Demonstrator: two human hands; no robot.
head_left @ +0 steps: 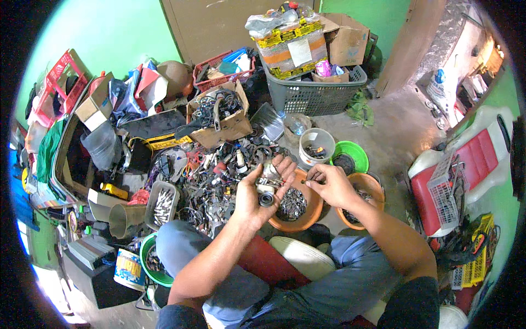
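Note:
My left hand (249, 205) is palm up and cupped over the heap, fingers reaching forward. Across its palm and fingers lie small silvery metal parts (269, 182), along with a short cylinder with a dark round end (266, 199). To its right, my right hand (335, 189) is closed in a pinch, thumb against fingertips; whatever is between them is too small to name. Below and between the hands sits an orange-brown bowl (316, 211) of small metal pieces (292, 205). Another such bowl (378, 191) stands partly behind my right wrist.
A wide heap of mixed scrap parts (211, 175) spreads ahead and left. Beyond my right hand are a white bucket (324, 137) and a green basin (359, 154). A grey crate (307, 93) stands behind, a red-and-white seat (466, 164) at right, a tray of white pieces (172, 205) at left.

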